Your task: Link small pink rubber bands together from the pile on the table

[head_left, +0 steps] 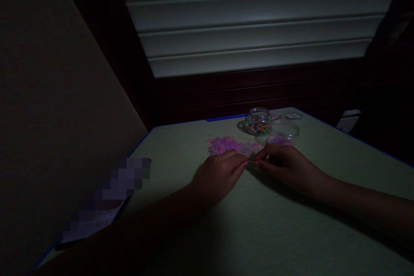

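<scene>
Over the green table, my left hand and my right hand meet almost fingertip to fingertip. Each is closed in a pinch. A thin pale strand, which looks like a small rubber band, spans the short gap between them. Just behind my left hand lies a loose pile of pink and purple rubber bands. Beyond my right hand stands an open clear jar with purple bands at its bottom, partly hidden by that hand. A second clear jar, behind, holds multicoloured hair ties.
A clear round lid lies at the table's back right, near the jars. Along the left edge rests a flat dark-edged object, partly blurred out. A wall rises at left; a slatted white shutter is behind the table. The light is dim.
</scene>
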Action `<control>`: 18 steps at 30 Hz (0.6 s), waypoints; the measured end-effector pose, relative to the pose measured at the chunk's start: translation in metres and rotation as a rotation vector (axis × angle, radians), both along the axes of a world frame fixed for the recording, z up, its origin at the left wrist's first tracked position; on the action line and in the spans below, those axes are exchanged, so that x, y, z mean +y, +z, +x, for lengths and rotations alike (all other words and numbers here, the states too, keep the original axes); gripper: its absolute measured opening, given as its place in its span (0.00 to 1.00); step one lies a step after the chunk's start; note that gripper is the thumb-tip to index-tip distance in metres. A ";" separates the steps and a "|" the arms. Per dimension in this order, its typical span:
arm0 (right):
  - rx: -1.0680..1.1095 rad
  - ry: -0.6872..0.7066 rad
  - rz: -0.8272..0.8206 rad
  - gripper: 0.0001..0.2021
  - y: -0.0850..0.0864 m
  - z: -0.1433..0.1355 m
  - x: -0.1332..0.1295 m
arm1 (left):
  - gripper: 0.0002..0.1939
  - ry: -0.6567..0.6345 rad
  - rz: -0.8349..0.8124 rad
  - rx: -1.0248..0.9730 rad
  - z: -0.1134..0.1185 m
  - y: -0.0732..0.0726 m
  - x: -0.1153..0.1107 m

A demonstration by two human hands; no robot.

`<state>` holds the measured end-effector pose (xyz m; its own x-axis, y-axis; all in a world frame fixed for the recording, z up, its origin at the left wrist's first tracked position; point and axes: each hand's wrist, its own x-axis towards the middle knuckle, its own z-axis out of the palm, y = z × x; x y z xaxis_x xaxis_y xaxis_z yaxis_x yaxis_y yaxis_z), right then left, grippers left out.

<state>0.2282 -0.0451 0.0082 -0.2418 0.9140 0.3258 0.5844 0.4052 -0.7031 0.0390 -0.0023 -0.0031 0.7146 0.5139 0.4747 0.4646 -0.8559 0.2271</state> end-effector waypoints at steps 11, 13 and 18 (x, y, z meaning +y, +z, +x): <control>-0.024 0.004 -0.002 0.07 0.000 -0.001 0.000 | 0.09 -0.024 0.010 0.001 0.001 0.001 0.000; -0.021 0.011 0.002 0.07 0.000 -0.001 0.000 | 0.09 -0.034 0.009 -0.005 0.000 0.001 0.000; -0.016 0.013 -0.002 0.07 -0.002 0.000 0.001 | 0.09 -0.023 -0.004 -0.002 0.000 0.001 0.000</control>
